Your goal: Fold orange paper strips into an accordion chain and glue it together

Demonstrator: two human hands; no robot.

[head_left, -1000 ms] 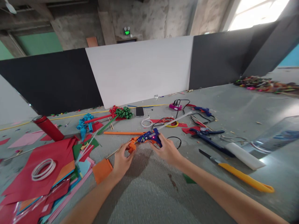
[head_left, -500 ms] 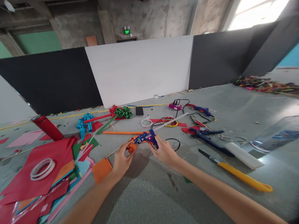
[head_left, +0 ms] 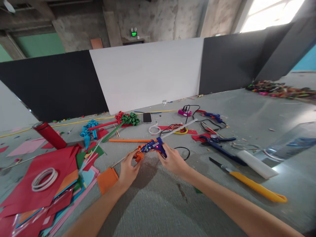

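My right hand (head_left: 172,158) is wrapped round the handle of a blue glue gun (head_left: 158,144), a long clear glue stick (head_left: 180,128) rising from its back. The gun's nozzle touches an orange paper piece (head_left: 139,156), which my left hand (head_left: 128,168) grips between thumb and fingers. An orange paper-covered rod (head_left: 128,140) lies just beyond my hands. A thin wooden stick (head_left: 118,162) lies beside my left hand, and orange paper sheets (head_left: 107,180) rest below it.
Red paper (head_left: 49,174) with tape rolls and a red bottle (head_left: 50,135) are at left. Green flowers (head_left: 130,118) and a phone (head_left: 147,117) lie ahead. Pliers (head_left: 222,148), a yellow knife (head_left: 256,186) and a purple power block (head_left: 184,112) are at right.
The glue gun has shifted very slightly to the left in view. Both hands keep the same grips.
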